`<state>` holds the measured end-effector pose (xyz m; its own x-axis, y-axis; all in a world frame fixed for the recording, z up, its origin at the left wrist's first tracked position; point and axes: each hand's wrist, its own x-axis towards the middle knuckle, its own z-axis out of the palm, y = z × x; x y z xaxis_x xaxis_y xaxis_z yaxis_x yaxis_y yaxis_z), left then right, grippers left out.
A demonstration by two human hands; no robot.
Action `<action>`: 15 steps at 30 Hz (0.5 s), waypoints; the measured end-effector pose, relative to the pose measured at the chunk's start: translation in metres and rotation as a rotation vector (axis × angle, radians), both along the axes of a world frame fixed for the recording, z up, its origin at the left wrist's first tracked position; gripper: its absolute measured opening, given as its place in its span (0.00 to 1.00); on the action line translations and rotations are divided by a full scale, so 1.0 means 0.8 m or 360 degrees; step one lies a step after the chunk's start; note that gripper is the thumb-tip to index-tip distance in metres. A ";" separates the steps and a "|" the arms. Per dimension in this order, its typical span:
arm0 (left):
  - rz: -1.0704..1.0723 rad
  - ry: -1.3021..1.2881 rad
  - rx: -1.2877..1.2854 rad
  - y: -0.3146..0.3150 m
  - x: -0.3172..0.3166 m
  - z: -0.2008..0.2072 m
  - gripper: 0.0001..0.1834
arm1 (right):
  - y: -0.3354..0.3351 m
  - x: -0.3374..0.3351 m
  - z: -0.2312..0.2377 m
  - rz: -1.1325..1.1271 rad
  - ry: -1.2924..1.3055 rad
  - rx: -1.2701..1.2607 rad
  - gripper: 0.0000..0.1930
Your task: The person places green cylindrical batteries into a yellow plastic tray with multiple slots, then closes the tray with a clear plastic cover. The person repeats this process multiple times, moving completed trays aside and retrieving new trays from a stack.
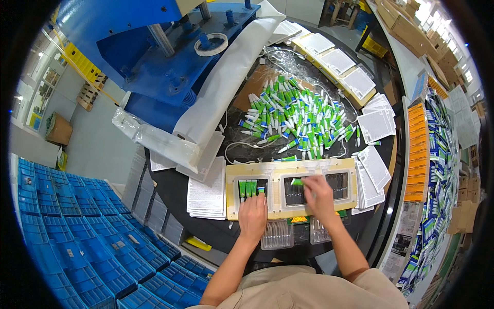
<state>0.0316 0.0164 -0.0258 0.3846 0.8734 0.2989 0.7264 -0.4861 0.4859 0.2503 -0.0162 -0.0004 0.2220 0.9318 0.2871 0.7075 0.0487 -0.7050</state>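
Near edge of the black round worktop (pixel 212 227): two clear moulded trays (pixel 278 235) stick out from under a yellow-rimmed frame (pixel 231 191) w/ windows. L hand (pixel 252 216) is at the frame's left window, fingertips at the near end of a blue-and-green tube (pixel 261 190), next to three green tubes (pixel 248 188), long axes approx. near-far; can't tell if it grips. R hand (pixel 318 194) is over the middle window, fingers pinching a held tube (pixel 297 182), long axis approx. L-R, pale end seemingly pointing L. Step in hand: prob. loading tubes into windows; next move calls for turning this one near-far & lowering it in. Twd worktop's far edge: big tube pile (pixel 298 113). Past far-left edge: blue press (pixel 170 77).
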 end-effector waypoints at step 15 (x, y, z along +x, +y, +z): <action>-0.0377 0.0220 0.0213 0.013 -0.019 -0.006 0.21 | -0.021 -0.058 -0.043 -0.0047 -0.0271 0.0260 0.14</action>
